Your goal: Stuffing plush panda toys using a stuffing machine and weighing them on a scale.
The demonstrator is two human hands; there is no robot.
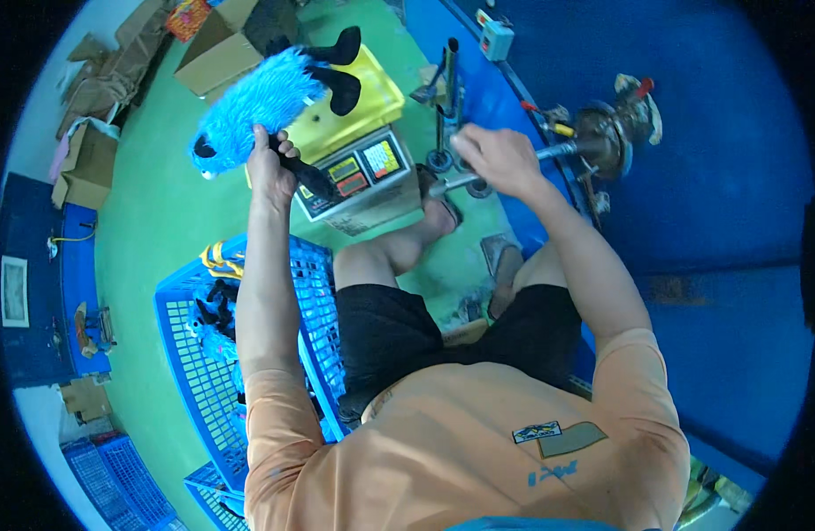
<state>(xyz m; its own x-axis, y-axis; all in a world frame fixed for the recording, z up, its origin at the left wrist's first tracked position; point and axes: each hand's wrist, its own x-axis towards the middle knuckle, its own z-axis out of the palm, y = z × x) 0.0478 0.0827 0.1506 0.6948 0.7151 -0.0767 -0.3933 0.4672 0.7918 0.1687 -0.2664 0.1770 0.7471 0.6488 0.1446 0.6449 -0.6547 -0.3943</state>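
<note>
A furry blue plush toy with black limbs is in my left hand. My fingers are closed around it near one black limb, and its body lies tilted above a yellow tray and a scale with a keypad. My right hand is curled, knuckles up, over a metal tube that sticks out from a blue machine. Its fingertips are mostly hidden, so what they hold, if anything, does not show.
A blue plastic crate with more blue and black plush pieces stands beside my left leg. Cardboard boxes lie at the far left on the green floor. An upright metal post rises beside the machine, near a small switch box.
</note>
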